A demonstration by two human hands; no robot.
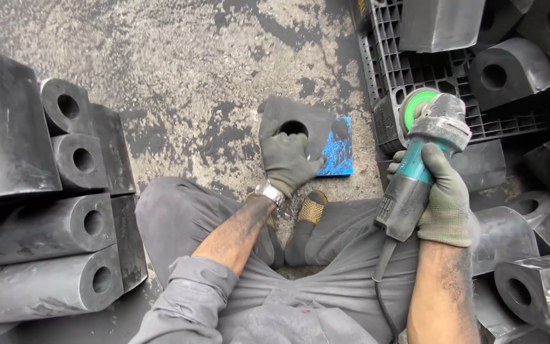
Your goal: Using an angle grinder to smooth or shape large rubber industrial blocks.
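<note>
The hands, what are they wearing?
Both the left hand and right hand wear grubby grey knitted gloves. The left wrist has a silver wristwatch. Grey sleeves are rolled up, and the forearms are smudged with black dust.

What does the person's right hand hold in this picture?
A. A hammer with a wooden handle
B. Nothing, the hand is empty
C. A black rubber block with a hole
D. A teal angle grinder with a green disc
D: the gloved right hand is closed around the body of a teal angle grinder with its green disc raised, while the left hand rests on a black block.
</note>
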